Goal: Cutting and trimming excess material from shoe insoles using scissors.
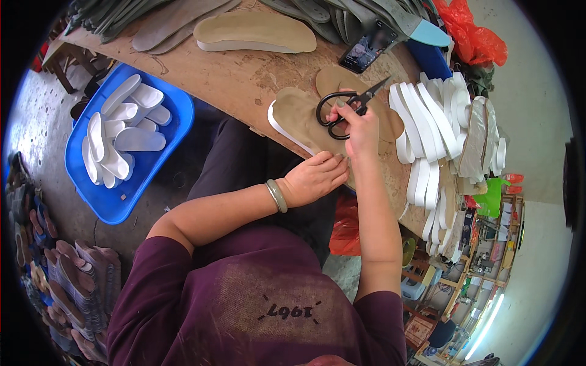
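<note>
A thick shoe sole (296,113) with a tan top and a white side lies at the table's near edge. My left hand (314,180) is closed, its fingers curled against the sole's near right edge. Black-handled scissors (371,93) are in my right hand (360,129), just above the sole. Their blades point away to the upper right, off the sole. Part of the sole is hidden behind my right hand and the scissor handles. Flat tan insole pieces (332,79) lie behind and beside the scissors.
Another tan-topped sole (256,33) lies farther back on the wooden table (244,79). A phone (369,47) leans at the back, before grey pieces. White soles (427,122) are stacked at the right. A blue basin (180,113) of white soles stands at the left.
</note>
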Demonstrator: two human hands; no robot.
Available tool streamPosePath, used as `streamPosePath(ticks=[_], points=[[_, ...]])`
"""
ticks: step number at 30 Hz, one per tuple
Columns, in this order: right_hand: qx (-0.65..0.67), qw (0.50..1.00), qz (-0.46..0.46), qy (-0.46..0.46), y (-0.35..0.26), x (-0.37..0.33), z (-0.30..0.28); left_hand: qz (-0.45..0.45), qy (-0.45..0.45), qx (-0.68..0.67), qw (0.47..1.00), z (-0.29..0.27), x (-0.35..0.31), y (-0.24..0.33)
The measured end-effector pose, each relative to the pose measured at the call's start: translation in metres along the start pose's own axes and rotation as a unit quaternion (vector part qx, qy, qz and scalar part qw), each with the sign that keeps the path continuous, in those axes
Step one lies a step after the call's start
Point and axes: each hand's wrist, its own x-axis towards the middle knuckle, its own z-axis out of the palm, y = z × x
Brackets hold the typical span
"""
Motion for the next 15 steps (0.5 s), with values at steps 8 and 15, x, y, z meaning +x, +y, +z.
streamPosePath(ticks=[8,15], points=[[-0.479,0.749,-0.398,-0.226,-0.022,-0.019,0.028,-0.005,0.005,-0.07,0.998,0.017,-0.015,0.004],[-0.375,0.925,-0.014,-0.066,-0.034,0.024,0.046,0.008,0.013,-0.014,1.0,0.007,-0.004,0.001]])
